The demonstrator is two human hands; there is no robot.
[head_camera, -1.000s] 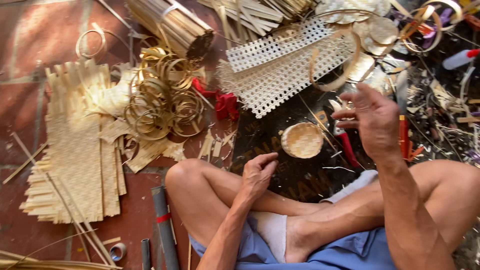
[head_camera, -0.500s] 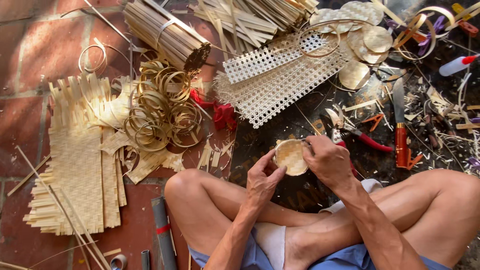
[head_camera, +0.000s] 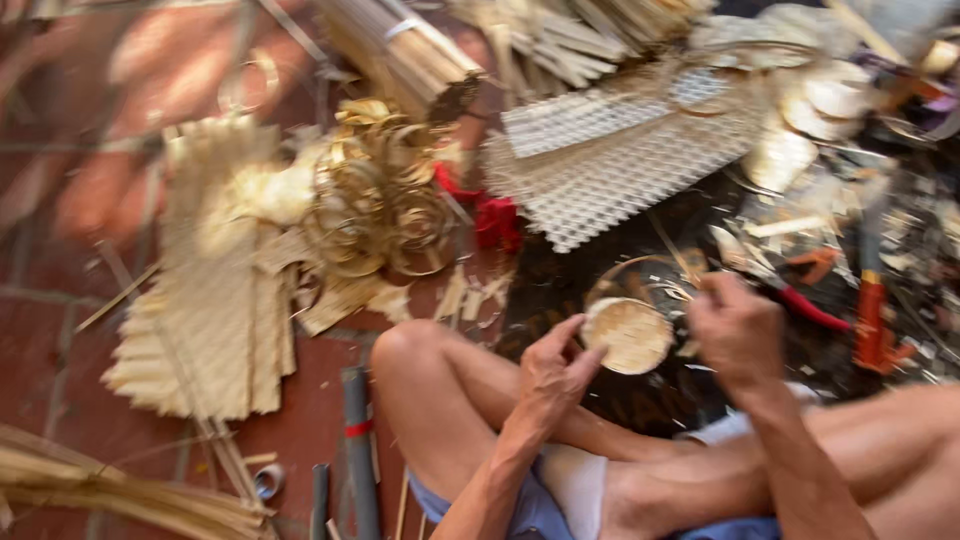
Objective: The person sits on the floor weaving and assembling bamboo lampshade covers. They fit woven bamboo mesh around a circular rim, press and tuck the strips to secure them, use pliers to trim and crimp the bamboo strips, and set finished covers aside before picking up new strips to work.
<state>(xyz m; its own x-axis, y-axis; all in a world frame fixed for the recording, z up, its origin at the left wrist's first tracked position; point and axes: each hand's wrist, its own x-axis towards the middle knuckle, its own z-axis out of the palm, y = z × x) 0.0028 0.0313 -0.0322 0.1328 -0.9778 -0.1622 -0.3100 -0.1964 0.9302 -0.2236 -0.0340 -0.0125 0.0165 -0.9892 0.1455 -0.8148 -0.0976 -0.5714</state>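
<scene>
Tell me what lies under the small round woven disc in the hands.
Under the small round woven disc, gripped by the left hand, lies a dark mat with pale scraps. The right hand is beside it. The spot directly beneath is covered.

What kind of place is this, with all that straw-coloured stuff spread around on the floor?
Most likely a floor workshop for bamboo or rattan weaving. A woven mat, a pile of coiled hoops and a bundle of thin sticks lie on red tiles, and the left hand holds a small woven disc.
</scene>
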